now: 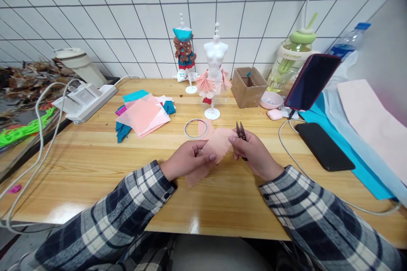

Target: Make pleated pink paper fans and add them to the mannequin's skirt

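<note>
A peach strip of crepe paper (218,144) with a zigzag-cut lower edge stretches between my hands above the table. My left hand (187,157) pinches it near the middle, thumb on top. At its upper right end, my right hand (252,150) grips the strip's edge between thumb and finger. The same hand also holds small dark thread snips (241,131), blades pointing up. Just beyond the strip, a silver ring (185,129) lies partly over another peach piece (203,127). Behind it stands a white mini mannequin (216,53) with pleated peach paper (206,87) around its hips.
Coloured paper sheets (140,112) lie left of centre, near a power strip (92,103). A second dressed mannequin (184,48), a cardboard box (249,89) and a pink bowl (271,100) stand at the back. Phones (324,146) and cables are at right, beside blue paper (359,165).
</note>
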`<state>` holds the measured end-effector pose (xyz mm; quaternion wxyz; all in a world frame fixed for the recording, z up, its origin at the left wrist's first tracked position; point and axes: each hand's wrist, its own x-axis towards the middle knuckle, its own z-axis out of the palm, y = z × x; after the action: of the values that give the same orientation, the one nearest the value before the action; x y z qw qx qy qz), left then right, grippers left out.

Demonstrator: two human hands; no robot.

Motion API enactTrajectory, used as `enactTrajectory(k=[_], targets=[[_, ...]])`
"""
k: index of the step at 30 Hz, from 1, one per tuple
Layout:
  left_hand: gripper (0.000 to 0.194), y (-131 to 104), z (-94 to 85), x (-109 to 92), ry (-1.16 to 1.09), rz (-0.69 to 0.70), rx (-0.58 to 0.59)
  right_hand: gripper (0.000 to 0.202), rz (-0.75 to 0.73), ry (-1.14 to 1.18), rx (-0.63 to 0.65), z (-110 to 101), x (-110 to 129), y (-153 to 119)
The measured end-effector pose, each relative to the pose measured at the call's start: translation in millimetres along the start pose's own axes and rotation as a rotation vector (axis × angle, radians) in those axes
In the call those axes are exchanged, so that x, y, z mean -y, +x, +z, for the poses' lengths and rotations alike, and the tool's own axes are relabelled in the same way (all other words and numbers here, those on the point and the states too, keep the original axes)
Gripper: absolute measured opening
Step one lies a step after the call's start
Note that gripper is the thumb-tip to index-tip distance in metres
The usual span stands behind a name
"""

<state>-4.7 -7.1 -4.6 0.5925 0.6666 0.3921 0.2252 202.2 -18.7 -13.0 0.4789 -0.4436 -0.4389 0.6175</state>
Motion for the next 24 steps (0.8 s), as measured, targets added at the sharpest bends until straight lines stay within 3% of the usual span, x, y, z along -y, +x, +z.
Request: enactTrajectory(k=[6, 13, 19, 24], targets=[[0.029, -0.3, -0.2, 1.0, -0.071, -0.012, -0.006, 0.028, 0.013, 0.091, -0.009, -0.4, 0.9, -0.1], [0.031, -0.2, -1.1, 0.6, -0.045, 0.010, -0.103, 0.029, 0.067, 0.112, 0.027, -1.3, 0.7, 2.0], [0.032, 0.5, -2.1, -0.4, -0.096, 0.028, -0.181, 0.031, 0.124, -0.023, 0.099, 0.7, 0.8, 0.6], [0.039, 1.9, -1.0, -1.1, -0.194, 0.054, -0.240, 0.032, 0.026, -0.332, -0.045, -0.1, -3.4, 2.4]])
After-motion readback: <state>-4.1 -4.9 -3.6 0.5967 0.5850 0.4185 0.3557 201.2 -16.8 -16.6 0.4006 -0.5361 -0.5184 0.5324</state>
